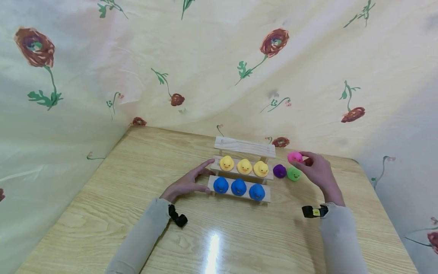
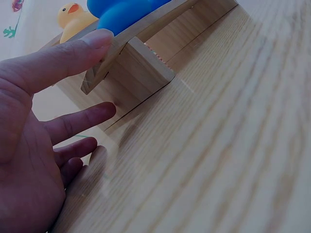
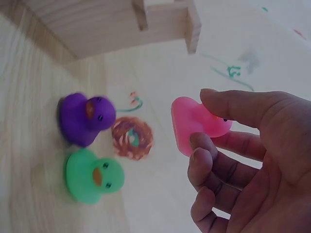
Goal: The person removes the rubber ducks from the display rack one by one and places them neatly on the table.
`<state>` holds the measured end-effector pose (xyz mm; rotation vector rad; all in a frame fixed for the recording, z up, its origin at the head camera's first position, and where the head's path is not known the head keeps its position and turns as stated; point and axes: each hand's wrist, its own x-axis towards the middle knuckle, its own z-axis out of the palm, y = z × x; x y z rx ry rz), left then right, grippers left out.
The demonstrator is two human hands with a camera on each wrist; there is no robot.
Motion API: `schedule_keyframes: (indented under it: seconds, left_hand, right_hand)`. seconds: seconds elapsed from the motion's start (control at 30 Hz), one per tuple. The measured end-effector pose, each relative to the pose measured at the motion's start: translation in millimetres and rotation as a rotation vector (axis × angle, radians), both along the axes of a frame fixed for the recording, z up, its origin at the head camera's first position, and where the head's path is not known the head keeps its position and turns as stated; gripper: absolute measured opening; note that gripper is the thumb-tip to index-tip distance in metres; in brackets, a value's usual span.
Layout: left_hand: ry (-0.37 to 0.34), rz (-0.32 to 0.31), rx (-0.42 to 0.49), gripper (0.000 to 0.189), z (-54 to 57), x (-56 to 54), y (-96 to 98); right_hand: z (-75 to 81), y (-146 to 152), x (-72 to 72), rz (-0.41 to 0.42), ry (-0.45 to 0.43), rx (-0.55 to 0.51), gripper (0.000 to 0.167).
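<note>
Pink duck (image 1: 294, 157): up off the tabletop (image 1: 267, 239), right of the top shelf (image 1: 245, 147) on the wooden rack (image 1: 235, 169)!
Right grip (image 1: 318, 169): pinching it, the nearer hand.
Left grip (image 1: 186, 183): fingers spread at the rack's left end.

Pink duck (image 3: 187, 119) aloft beside tiered rack (image 1: 245, 147)

Below and right of the frame's centre, a tiered rack (image 1: 244, 146) stands on the counter (image 1: 184, 243): three ducks (image 1: 244, 166) on the middle tier, three more ducks (image 1: 238, 187) on the lowest. The left hand (image 1: 188, 182) is at its left end; two other ducks (image 1: 279, 171) sit just right, below the single duck (image 1: 294, 157) in the right hand (image 1: 319, 169).
</note>
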<state>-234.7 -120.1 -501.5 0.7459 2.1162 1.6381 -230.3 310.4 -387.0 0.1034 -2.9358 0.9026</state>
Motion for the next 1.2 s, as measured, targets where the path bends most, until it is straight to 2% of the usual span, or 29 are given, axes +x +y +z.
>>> schedule_keyframes:
  seconds: [0.33,0.73,1.2]
  left_hand:
    - [0.011,-0.001,-0.003,0.101,0.1,-1.2,0.2]
    - [0.017,-0.011,0.005,0.101,-2.3,-2.0,0.7]
    - [0.022,-0.011,0.005,0.101,-3.3,-2.1,-0.3]
  right_hand:
    - [-12.0,19.5,1.3,-0.031,-0.021,0.012,0.060]
    - [-21.2,38.4,4.2,-0.068,-0.101,0.005,0.066]
    - [-39.0,54.5,8.5,-0.079,-0.169,0.010,0.066]
